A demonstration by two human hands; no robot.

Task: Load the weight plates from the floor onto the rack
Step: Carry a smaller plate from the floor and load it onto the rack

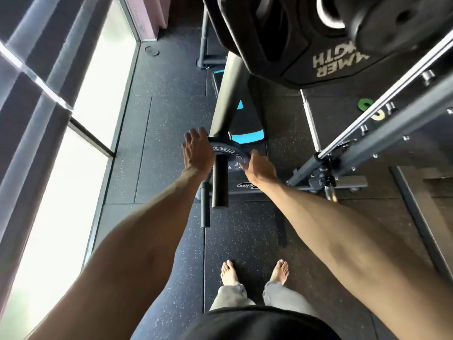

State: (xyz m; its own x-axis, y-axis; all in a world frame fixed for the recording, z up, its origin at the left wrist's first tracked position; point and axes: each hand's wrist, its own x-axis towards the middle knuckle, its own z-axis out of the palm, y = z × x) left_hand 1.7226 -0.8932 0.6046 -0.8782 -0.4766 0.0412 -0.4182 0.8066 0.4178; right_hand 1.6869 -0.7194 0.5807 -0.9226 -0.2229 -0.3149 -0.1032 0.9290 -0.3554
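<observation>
Bare feet [253, 272] and pale trouser cuffs stand on the floor [171, 119] at the near edge, below two outstretched forearms. Left hand [197, 149] and right hand [257, 165] bracket a small dark plate [229, 153] that is threaded on a black peg [220, 182] low on the rack [226, 94]. Left fingers [196, 133] are spread and cup the plate's left rim; right fingers press its right rim, their tips hidden behind the edge, so the plate is held between two open hands rather than clenched. White letters on its face read "ROGUE"; smaller marks near the right hand are too blurred to read. A thinner second peg [205, 207] juts out just left of and below the first.

At the far top hangs a large black plate [318, 45], its white lettering upside down and cut off, showing "MER" and what looks like "GTH". An oval logo [246, 185] on a dark base beside the right wrist cannot be read. A blue-trimmed bench [247, 136] lies behind the rack post.

Black rubber tiles with pale flecks and visible seams cover the floor. Bright window panes with dark frames [93, 141] run along the left. At right a grey steel frame [367, 133] with chrome studs slants across, and a green ring [365, 103] and a yellow ring [377, 115] lie on the floor beyond it.
</observation>
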